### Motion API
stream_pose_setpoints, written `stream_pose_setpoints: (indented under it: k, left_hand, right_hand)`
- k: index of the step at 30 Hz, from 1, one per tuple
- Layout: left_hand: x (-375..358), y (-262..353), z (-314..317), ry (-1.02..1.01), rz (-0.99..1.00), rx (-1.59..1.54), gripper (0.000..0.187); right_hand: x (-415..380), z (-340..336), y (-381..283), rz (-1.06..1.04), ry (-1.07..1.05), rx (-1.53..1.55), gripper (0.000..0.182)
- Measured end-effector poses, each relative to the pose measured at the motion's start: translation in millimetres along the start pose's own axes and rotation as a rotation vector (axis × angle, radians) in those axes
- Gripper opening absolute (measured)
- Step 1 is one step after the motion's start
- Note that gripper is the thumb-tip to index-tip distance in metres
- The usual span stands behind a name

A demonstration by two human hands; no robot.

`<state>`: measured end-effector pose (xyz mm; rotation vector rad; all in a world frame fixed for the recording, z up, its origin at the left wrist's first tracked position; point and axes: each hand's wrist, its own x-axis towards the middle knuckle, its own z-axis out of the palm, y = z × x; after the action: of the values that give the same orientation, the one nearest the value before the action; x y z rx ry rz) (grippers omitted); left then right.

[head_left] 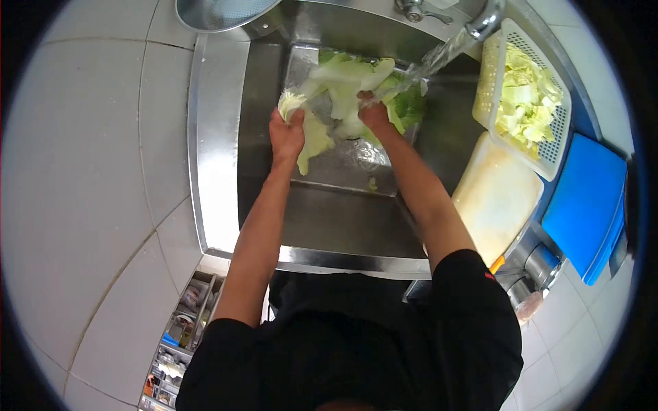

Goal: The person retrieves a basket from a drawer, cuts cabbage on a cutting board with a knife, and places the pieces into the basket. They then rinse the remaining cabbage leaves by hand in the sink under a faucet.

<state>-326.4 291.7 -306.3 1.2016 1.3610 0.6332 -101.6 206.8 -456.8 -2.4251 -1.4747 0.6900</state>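
Several broad pale green leaves (343, 75), which look like Chinese cabbage, lie in the steel sink (322, 212). My left hand (286, 133) is closed round the base of a small, pale yellow cabbage heart (292, 103) at the sink's left side. Below that hand a loose leaf (314, 142) spreads over the sink bottom. Among the leaves, my right hand (373, 113) has its fingers curled against a cabbage leaf; the fingertips are partly hidden. From the tap (485, 20), water (445, 55) runs down towards the leaves on the right.
Cut cabbage pieces fill a white perforated basket (485, 89) right of the sink. Beside it are a worn white cutting board (497, 192) and a blue board (586, 202). A metal colander (226, 10) sits at the upper left. Steel containers (541, 264) stand lower right.
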Motion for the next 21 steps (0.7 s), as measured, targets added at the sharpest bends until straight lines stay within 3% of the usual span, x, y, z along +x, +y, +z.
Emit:
stream_pose_setpoints:
  k: [2,3,4,9,10,12,13,15,16,19,21]
  left_hand:
    - [-1.5,-2.4,-10.2,0.049,0.053,0.064,0.027]
    - [-4.3,-2.0,-13.5,0.045,0.094,0.098,0.026]
    - [-6.4,-0.3,-15.8,0.041,0.137,0.131,0.025]
    - [-7.1,-4.9,-24.2,0.122,-0.013,-0.034,0.025]
    - [-3.6,-2.1,-24.0,0.165,-0.075,-0.035,0.025]
    - [10.1,-13.5,-18.2,0.192,-0.079,-0.06,0.027]
    - [15.7,-12.6,-13.4,0.18,-0.098,-0.082,0.028]
    - [28.8,-14.2,0.6,0.111,-0.155,-0.122,0.031]
    - [36.5,-14.7,11.2,0.111,-0.15,-0.129,0.031]
    - [38.1,5.3,52.1,-0.354,-0.277,-0.169,0.04]
    - [27.8,15.6,87.9,-0.459,-0.313,-0.208,0.046]
  right_hand:
    - [-2.8,24.1,-11.7,-0.435,0.12,-0.285,0.035]
    - [-0.1,34.7,-9.6,-0.567,0.14,-0.306,0.042]
    - [2.8,42.0,-6.1,-0.567,0.137,-0.305,0.042]
    - [16.6,-9.6,-46.8,-0.441,-0.358,-0.436,0.033]
    - [13.0,-22.3,-50.0,-0.441,-0.352,-0.445,0.033]
    - [-2.4,-48.4,-57.9,-0.142,-0.096,0.388,0.028]
    - [-5.7,-64.4,-63.1,-0.151,-0.093,0.382,0.028]
    - [-16.6,-102.6,-79.8,0.081,-0.096,0.897,0.034]
    - [-23.1,-112.1,-86.2,0.075,-0.092,0.891,0.034]
    - [-36.7,-130.3,-100.2,0.2,0.032,0.98,0.034]
    - [-46.0,-135.8,-108.5,0.068,0.323,0.498,0.032]
